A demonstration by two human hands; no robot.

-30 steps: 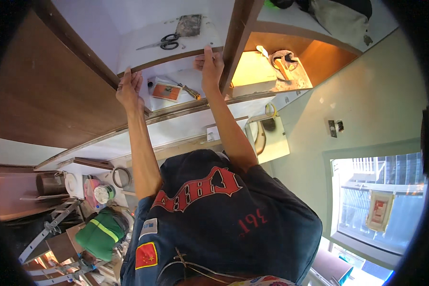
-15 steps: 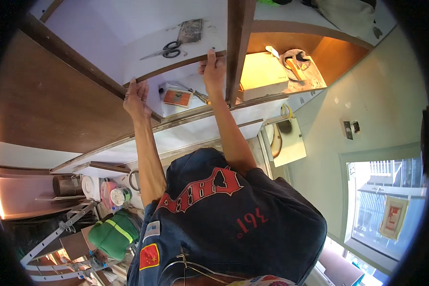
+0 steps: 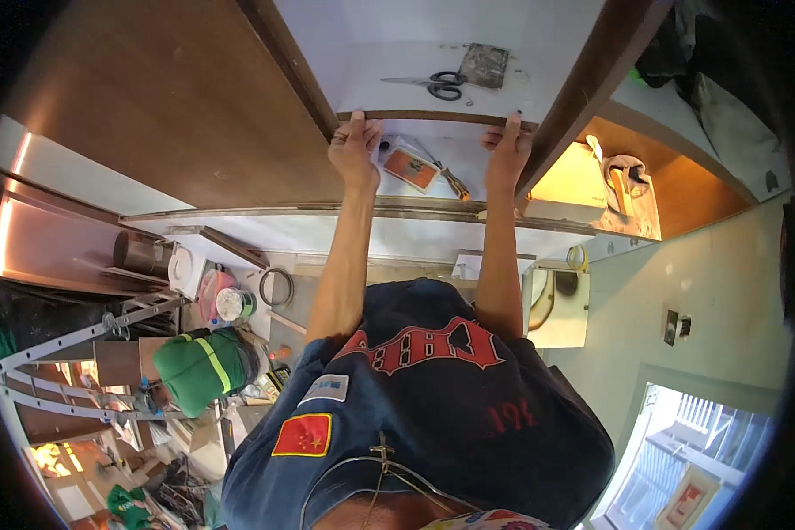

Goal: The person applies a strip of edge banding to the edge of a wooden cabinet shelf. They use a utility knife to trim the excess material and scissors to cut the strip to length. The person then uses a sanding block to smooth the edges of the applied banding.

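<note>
A white shelf board with a brown front edge [image 3: 433,116] spans the cabinet compartment in front of me. My left hand [image 3: 354,159] pinches its left end, thumb on top and fingers curled beneath. At the right end my right hand [image 3: 507,157] holds the same edge in a like grip. On the shelf lie black-handled scissors [image 3: 445,86], blades to the left, beside a worn grey flat square piece [image 3: 484,65]. Below the board, between my hands, are an orange-red rectangular packet [image 3: 412,169] and a tool with a yellow-and-black handle [image 3: 456,184].
A brown upright panel [image 3: 583,88] borders the compartment on the right. Beyond it, a lit niche [image 3: 689,181] holds a cloth bag [image 3: 629,190]. Low on the left are a metal ladder [image 3: 71,349], a person in green [image 3: 194,367] and a bucket [image 3: 231,305].
My view has swung, so the cabinet sits farther right and the shelf edge looks more level. Both hands remain on that edge.
</note>
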